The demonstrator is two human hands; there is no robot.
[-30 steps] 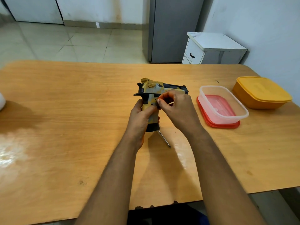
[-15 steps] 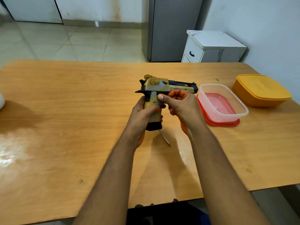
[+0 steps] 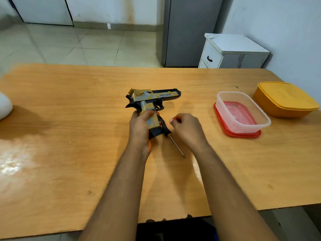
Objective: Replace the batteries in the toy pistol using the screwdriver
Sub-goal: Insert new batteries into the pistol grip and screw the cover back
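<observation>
A: Left hand (image 3: 141,129) wraps the grip of the toy pistol (image 3: 150,101), holding it just above the desk (image 3: 69,119), barrel pointing right. Right hand (image 3: 188,131) hovers beside it, fingers curled in, thumb and forefinger tips together.

B: Pinching something?

A: Can't tell. A tiny screw would fit there, but nothing shows between the tips. The screwdriver (image 3: 171,136) lies on the desk between the hands, handle tucked against the pistol's butt, shaft pointing toward the person.

B: So what's the smart play?

A: I'd say keep that left grip steady, and if there is a screw, drop it in the clear container (image 3: 243,113) on its red lid rather than on bare wood.

B: Any sign of the battery cover?

A: No. The left fingers hide the lower grip, and motion blur softens the right fingertips. No batteries visible either; the orange box (image 3: 284,100) is lidded.
</observation>
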